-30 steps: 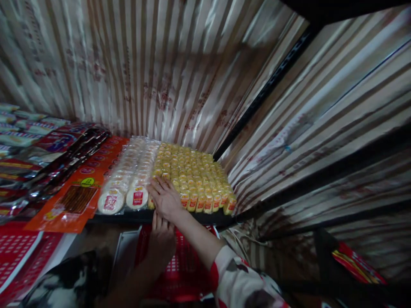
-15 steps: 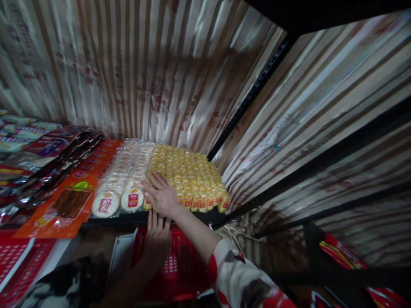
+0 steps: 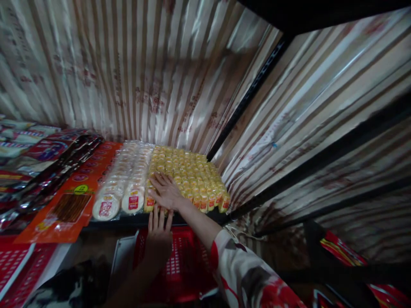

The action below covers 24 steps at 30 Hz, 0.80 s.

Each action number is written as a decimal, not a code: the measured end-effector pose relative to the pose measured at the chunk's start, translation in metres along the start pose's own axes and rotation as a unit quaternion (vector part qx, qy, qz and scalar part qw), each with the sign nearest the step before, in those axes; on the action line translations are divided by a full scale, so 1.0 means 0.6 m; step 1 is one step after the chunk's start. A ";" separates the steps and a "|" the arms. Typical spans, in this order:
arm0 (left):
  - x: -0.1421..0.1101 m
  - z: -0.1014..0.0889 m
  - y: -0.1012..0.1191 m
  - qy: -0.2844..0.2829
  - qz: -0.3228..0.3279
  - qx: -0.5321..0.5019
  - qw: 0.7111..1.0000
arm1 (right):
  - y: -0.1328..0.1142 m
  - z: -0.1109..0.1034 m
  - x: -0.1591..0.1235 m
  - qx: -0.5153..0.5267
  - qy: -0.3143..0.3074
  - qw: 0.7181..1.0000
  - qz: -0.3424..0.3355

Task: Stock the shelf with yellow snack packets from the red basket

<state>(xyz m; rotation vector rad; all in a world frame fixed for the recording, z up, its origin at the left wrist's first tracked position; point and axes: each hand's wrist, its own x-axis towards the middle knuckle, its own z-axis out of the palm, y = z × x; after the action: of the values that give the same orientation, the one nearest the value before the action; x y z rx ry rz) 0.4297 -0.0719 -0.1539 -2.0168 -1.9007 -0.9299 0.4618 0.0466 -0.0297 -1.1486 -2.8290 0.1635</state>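
Note:
My right hand [image 3: 166, 191] lies flat, fingers spread, on top of the rows of small yellow-wrapped snack packets [image 3: 192, 175] at the shelf's right end. Below it, my left hand [image 3: 159, 226] reaches up with its fingers stretched out, fingertips at the front of the same packets by the shelf edge. Neither hand grips anything. Just left of the hands stand two rows of round white crackers [image 3: 133, 201] in clear wrappers. Farther left lies an orange snack pack [image 3: 69, 205] with brown sticks showing through its window.
Dark shiny packs [image 3: 77, 149] and other bags fill the shelf's left side. A black post [image 3: 247, 100] rises at the back right corner before a striped sheet [image 3: 128, 77]. Red baskets [image 3: 186, 265] sit underneath the black shelf edge [image 3: 112, 223].
My right hand has shifted slightly right on the yellow packets. My left hand's fingers have spread a little more and moved slightly up. The packets look the same.

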 end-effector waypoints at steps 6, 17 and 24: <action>0.007 -0.009 0.006 0.003 0.002 0.012 1.000 | 0.015 -0.024 0.053 0.005 -0.001 0.999 0.044; 0.007 -0.010 0.003 -0.017 0.017 0.020 0.999 | 0.052 0.006 0.060 0.008 -0.007 0.998 0.059; 0.007 -0.005 0.004 -0.014 0.013 0.025 0.999 | 0.042 -0.005 0.056 0.004 0.011 0.997 0.071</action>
<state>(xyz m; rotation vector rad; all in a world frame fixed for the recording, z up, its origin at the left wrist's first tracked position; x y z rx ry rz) 0.4307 -0.0702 -0.1484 -2.0313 -1.8872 -0.8427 0.4556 0.0884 -0.0290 -1.3404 -2.7259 0.1690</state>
